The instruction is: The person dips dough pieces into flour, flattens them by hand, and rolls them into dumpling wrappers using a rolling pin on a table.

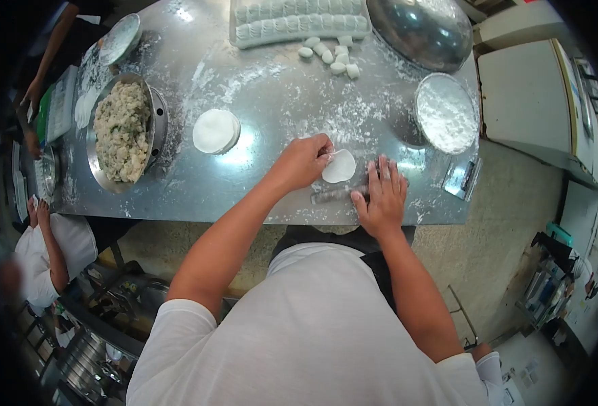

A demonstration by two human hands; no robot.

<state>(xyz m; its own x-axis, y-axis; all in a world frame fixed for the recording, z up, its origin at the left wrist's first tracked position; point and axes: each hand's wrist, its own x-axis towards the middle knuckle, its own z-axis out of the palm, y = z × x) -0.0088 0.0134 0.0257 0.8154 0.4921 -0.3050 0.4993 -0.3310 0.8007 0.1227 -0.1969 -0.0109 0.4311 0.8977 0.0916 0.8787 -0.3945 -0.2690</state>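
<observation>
A round white dough wrapper [339, 166] lies at the near middle of the floured steel table, its left edge pinched between the fingers of my left hand [311, 160]. My right hand [384, 197] rests with fingers stretched out over the right end of a short rolling pin [336, 195], which lies just below the wrapper. Left of my left hand is a stack of round wrappers [215, 131]. Several small dough pieces [339, 59] are grouped beyond my hands, near a tray of shaped dumplings [302, 28].
A bowl of filling [121, 132] stands on the left, a bowl of flour [446, 114] on the right. A large metal bowl [424, 30] sits at the back right. A metal scraper [462, 177] lies at the right edge. Other people's hands [39, 211] are at far left.
</observation>
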